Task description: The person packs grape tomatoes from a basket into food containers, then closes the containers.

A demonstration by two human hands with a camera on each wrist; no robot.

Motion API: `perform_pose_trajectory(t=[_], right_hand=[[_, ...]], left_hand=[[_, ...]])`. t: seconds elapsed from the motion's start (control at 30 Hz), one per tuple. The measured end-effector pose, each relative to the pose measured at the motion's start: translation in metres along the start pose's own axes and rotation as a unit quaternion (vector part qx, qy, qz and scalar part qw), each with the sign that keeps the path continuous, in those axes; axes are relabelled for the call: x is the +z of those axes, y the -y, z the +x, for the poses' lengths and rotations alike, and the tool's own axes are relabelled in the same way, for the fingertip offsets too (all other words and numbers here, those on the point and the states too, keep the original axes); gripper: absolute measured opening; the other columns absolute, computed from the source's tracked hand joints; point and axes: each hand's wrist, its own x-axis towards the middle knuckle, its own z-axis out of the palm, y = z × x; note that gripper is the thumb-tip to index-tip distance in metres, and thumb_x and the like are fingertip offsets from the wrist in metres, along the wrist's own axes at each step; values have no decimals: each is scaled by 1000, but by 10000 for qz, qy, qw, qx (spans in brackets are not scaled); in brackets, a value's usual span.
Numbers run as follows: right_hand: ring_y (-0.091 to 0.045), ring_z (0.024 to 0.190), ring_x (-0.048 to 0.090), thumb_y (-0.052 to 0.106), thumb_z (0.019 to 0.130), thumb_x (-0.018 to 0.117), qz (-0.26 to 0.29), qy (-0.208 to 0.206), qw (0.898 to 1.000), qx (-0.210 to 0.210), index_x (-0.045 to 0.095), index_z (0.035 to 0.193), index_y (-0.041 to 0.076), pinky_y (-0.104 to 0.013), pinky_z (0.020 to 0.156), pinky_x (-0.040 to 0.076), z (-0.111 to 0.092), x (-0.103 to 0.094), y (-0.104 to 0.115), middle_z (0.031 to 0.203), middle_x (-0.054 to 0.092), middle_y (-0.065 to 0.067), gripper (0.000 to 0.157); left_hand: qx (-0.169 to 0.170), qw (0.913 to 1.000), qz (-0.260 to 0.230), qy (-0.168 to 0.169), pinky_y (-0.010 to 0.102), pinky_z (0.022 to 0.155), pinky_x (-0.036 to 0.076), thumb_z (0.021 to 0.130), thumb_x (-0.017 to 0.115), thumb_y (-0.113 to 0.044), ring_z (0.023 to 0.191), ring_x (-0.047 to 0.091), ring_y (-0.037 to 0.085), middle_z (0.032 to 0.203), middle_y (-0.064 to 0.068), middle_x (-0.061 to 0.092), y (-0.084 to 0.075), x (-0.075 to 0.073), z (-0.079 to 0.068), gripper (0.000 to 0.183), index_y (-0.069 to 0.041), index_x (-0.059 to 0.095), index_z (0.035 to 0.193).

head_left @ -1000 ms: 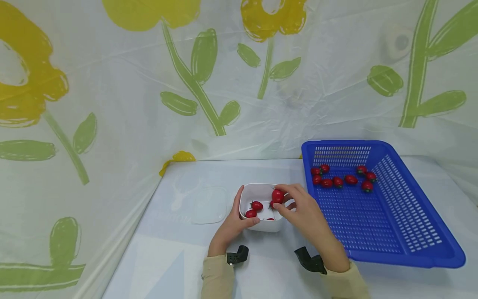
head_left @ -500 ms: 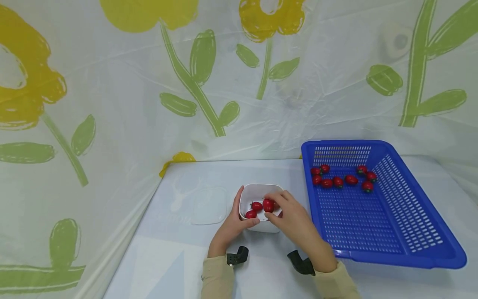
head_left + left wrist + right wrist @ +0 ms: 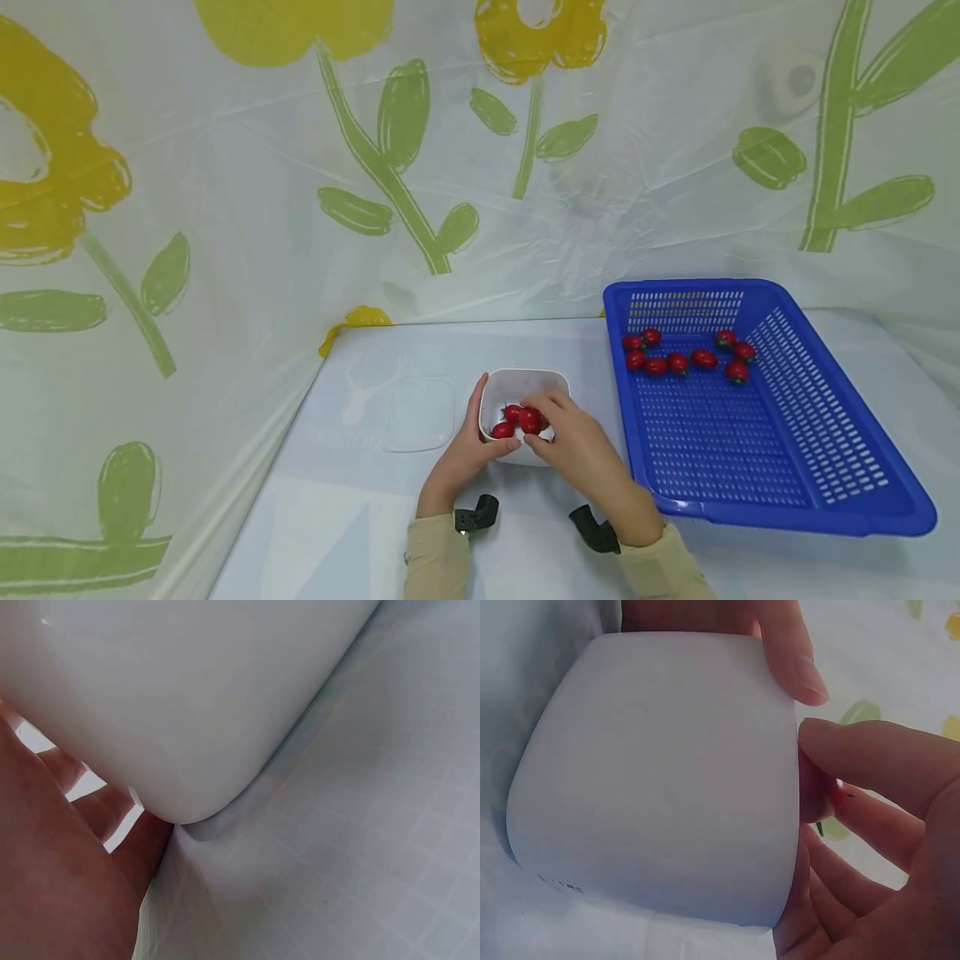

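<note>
A white square plastic container stands on the table. My left hand holds its left side, the thumb over the near rim and the fingers along the outer wall. In the left wrist view those fingers lie against the smooth white wall. My right hand pinches a red cherry tomato between thumb and fingers, inside the container's opening. Two cherry tomatoes show at the container's left; the right hand hides much of the rest. In the right wrist view the container's wall covers most of the held tomato.
On the right stands a large blue perforated basket, with several cherry tomatoes toward its far end. A clear flat lid lies left of the container. A flower-printed curtain rises behind the table.
My right hand has moved left and slightly down with the tomato, from the container's right side toward the tomatoes at its left. The left hand keeps its hold on the container.
</note>
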Motion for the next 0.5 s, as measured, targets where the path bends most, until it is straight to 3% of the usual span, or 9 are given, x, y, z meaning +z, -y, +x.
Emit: perform_pose_trajectory(t=[0.27, 0.5], right_hand=[[-10, 74, 52, 16, 70, 76, 26, -267, 9996, -98, 60, 111, 16, -18, 58, 46, -1, 3, 0, 94, 50, 2, 44], [-12, 78, 56, 17, 73, 74, 163, -293, 9993, -139, 60, 109, 18, -19, 60, 46, -1, 3, -1, 97, 51, 2, 39]], left_hand=[[-65, 9999, 95, -61, 41, 87, 43, 74, 70, -25, 121, 33, 24, 138, -3, 26, 1, -1, 0, 90, -51, 9, 136], [-56, 9999, 115, -45, 42, 89, 42, 74, 70, -29, 120, 34, 25, 138, -1, 25, 1, -1, 0, 90, -51, 9, 136]])
